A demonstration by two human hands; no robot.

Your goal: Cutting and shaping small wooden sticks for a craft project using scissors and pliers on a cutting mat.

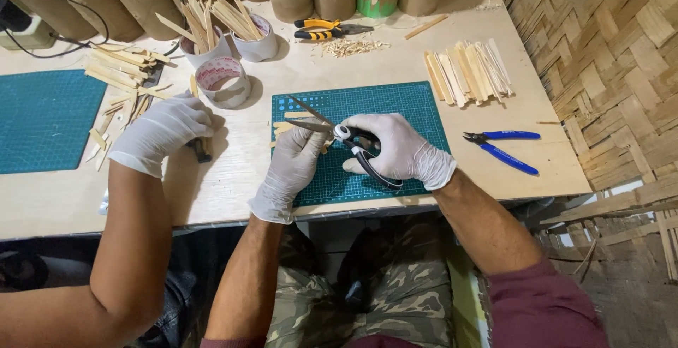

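Head view looks down on a pale wooden table with a green cutting mat in front of the person. Their right hand, in a white glove, grips the black handles of a pair of scissors; the fingers curl shut around the loops, and the blades stand open, pointing up and to the left over the mat. Their left hand, also gloved, lies just beside the blades, its fingers pressed together on a thin bamboo strip that sticks out past the fingertips toward the open blades. Whether the strip touches the blades cannot be told.

At the left, a co-worker's gloved hand rests on the table among loose bamboo slivers. Blue pliers lie well to the right of the mat, and a row of cut bamboo sticks lies beyond it.
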